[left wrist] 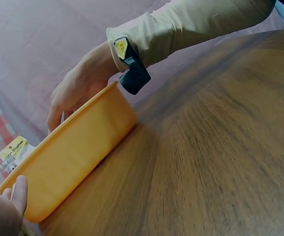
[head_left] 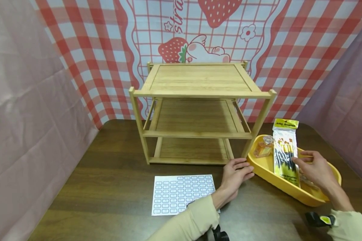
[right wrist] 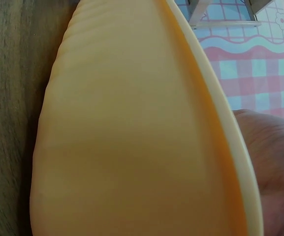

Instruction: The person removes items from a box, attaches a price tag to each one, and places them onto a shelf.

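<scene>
A yellow basket (head_left: 282, 182) stands at an angle on the right of the table, holding a small bottle of orange liquid (head_left: 263, 147) and a packet of artist brushes (head_left: 285, 155). My left hand (head_left: 235, 175) is at the basket's near left end, fingers extended against its outer wall, as the left wrist view also shows. Over the basket, my right hand (head_left: 315, 170) reaches in, its thumb at the packet's right edge and its fingers spread apart from it. Under that hand lies another clear-wrapped item, partly hidden. The basket's wall (right wrist: 132, 123) fills most of the right wrist view.
A three-tier wooden shelf (head_left: 199, 93) stands at the back of the brown table (head_left: 108, 194), one front leg close to the basket. A white sheet of printed labels (head_left: 169, 194) lies in front of it, partly covered by the left sleeve. Checked cloth (head_left: 93, 43) hangs behind.
</scene>
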Demonstrator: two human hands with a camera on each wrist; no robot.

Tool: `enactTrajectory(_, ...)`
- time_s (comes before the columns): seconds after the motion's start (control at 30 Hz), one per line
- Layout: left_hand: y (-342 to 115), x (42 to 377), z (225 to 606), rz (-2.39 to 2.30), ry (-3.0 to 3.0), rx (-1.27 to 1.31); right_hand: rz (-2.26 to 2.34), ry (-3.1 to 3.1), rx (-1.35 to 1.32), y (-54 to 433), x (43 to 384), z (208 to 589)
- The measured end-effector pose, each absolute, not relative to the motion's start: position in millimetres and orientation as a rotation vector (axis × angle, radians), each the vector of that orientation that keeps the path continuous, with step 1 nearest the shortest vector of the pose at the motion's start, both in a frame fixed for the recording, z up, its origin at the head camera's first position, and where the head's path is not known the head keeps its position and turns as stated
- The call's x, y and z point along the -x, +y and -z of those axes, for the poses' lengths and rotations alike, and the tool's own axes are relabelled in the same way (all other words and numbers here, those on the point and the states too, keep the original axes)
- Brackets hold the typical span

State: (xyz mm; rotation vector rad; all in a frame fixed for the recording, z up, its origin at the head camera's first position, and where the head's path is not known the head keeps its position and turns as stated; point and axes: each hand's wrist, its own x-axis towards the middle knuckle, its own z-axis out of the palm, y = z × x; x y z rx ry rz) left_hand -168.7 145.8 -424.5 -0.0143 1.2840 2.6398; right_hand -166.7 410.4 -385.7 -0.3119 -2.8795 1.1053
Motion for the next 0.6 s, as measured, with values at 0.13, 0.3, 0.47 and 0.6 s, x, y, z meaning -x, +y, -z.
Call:
enactTrajectory(0.13,149,168,423,-2.646,1.276,0.025,-1.110,-2.893,0.325,412,168,384)
enactTrajectory(0.3,152,167,422,-2.652,1.272,0.036,-1.098,-2.914,0.317,414,168,384)
enactTrajectory(0.47,155,166,420,-2.642,1.278,0.060,-1.076,-2.940,0.300,414,169,383)
enactTrajectory(0.6,157,166,421,-2.649,1.265,0.069,-1.065,-2.946,0.297,415,171,383)
